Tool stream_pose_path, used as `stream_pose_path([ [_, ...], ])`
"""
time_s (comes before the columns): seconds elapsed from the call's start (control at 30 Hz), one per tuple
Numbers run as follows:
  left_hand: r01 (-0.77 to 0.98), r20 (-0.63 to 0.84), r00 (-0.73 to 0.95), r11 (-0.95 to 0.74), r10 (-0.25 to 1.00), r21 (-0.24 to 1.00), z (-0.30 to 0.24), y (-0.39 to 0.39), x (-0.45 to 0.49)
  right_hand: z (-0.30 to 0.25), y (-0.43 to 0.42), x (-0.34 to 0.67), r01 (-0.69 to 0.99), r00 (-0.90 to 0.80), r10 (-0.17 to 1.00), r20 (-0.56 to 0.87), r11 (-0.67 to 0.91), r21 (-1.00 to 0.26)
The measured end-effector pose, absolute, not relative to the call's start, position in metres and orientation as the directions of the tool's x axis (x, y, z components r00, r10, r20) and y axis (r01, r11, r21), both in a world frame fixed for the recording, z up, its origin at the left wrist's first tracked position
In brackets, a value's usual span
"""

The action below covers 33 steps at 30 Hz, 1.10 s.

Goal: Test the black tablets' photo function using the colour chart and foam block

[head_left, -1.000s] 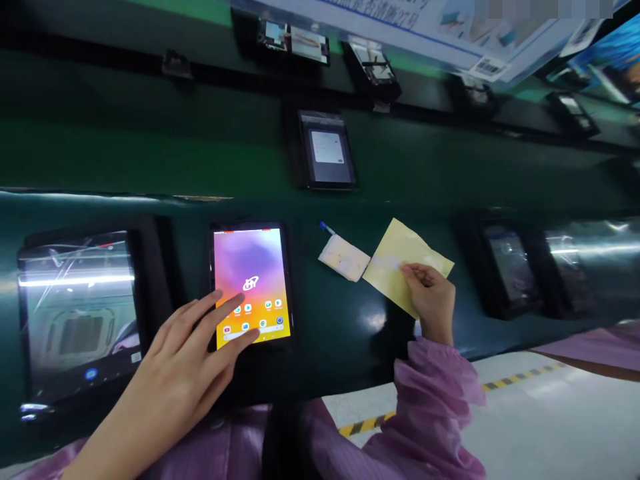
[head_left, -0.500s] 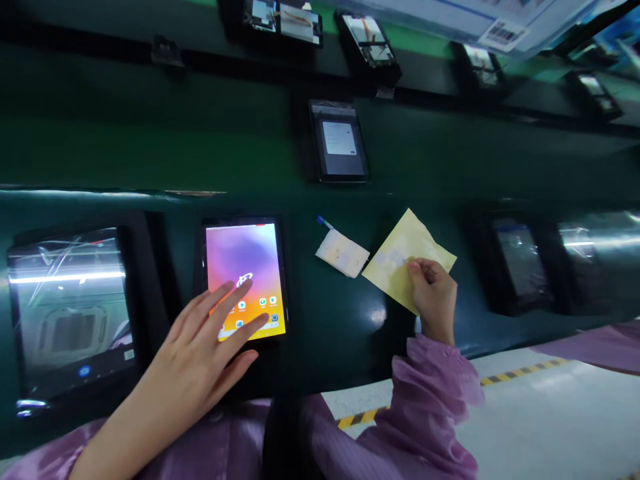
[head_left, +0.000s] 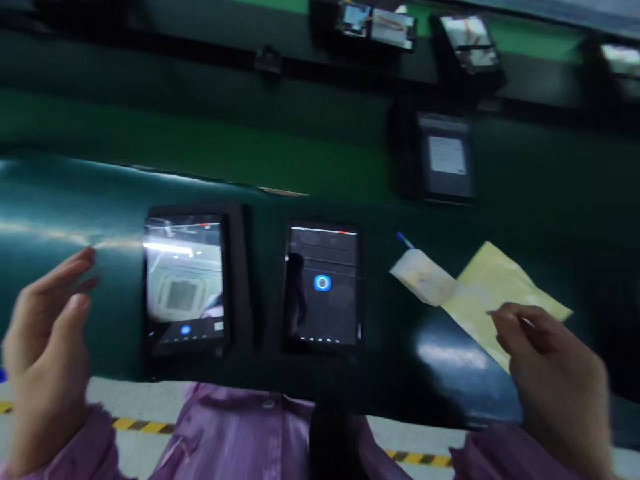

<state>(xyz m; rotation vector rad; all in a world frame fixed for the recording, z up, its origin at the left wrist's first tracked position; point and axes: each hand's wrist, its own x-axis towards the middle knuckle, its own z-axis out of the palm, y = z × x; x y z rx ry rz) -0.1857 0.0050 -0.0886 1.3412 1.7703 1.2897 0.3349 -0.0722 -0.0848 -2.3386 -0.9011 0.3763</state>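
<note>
- Tablet with the blue icon [head_left: 323, 310] lies on the green table [head_left: 117, 320] in front of the person, near the middle of the view; its screen is dark with a blue camera-like icon at the centre, a thin bright line across the top and small marks along the bottom;
- Left-hand tablet [head_left: 183, 293] lies beside it, a little apart; its screen shows a pale ceiling panel and a bright strip, with a blue round button below; something dark shows along its right edge;
- Left hand [head_left: 47, 347] is left of both tablets, apart from them; its fingers are loosely bent, thumb and fingertips parted, with nothing between them;
- Right hand [head_left: 555, 373] is at the yellow sheet [head_left: 493, 277]; thumb and fingers are drawn together over its lower right part, but blur hides whether they grip it, so I cannot tell;
- Pale pad [head_left: 423, 277] lies against the left corner of the sheet; a blue-tipped stick [head_left: 404, 239] shows at its upper left;
- Farther back, a third tablet [head_left: 447, 157] shows a white box on a dark screen; beyond it are two opened devices [head_left: 377, 27], blurred
</note>
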Motion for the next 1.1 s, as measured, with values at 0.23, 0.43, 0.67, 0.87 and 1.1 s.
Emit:
stream_pose_path([
  [0.23, 0.032, 0.000, -0.220, 0.007, 0.976, 0.999, -0.140, 0.018, -0.182, -0.055, 0.010, 0.139, 0.698, -0.039, 0.994, -0.103, -0.047, -0.715],
  [0.43, -0.053, -0.009, -0.123, 0.002, 0.992, 0.999, -0.152, 0.014, -0.187, -0.073, 0.042, 0.020, 0.734, -0.335, 0.925, -0.178, 0.139, -0.664],
  [0.67, -0.050, -0.046, -0.098, 0.041, 0.994, 0.998, -0.152, 0.013, -0.191, -0.085, 0.055, -0.005, 0.849, -0.309, 0.940, -0.145, 0.205, -0.487],
  [0.87, -0.057, -0.081, -0.091, 0.076, 0.993, 0.996, -0.152, 0.009, -0.192, -0.065, 0.065, 0.123, 0.929, 0.187, 0.981, 0.043, -0.163, -0.332],
  [1.1, -0.061, -0.112, -0.125, 0.105, 0.986, 0.993, -0.149, 0.005, -0.189, -0.087, 0.035, 0.272, 0.871, 0.487, 0.873, -0.016, -0.487, -0.063],
])
